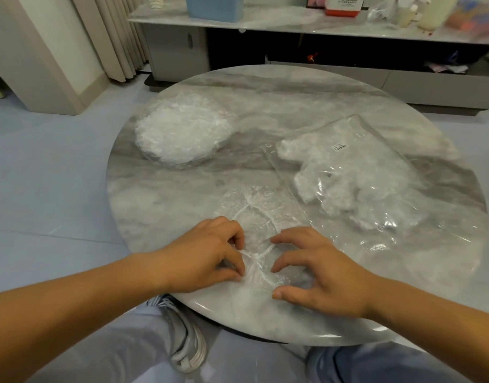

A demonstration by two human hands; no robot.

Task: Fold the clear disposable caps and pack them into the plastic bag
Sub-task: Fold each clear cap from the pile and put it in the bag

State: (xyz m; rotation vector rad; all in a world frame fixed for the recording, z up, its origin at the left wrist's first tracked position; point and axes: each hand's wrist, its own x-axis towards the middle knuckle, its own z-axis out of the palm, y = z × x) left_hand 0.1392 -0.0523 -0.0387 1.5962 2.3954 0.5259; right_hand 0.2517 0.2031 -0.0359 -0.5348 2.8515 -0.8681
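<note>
The flat clear plastic cap point(254, 214) all but vanishes against the grey marble counter point(265, 106); its near rim lies hidden under the left hand's point(201, 252) curled fingers, and whether they pinch or only press it I can't tell. The barcode label point(339, 147) on the clear plastic bag point(362, 183) is too small to read. The top edge cuts off the blue plastic bin point(214, 8).
</note>
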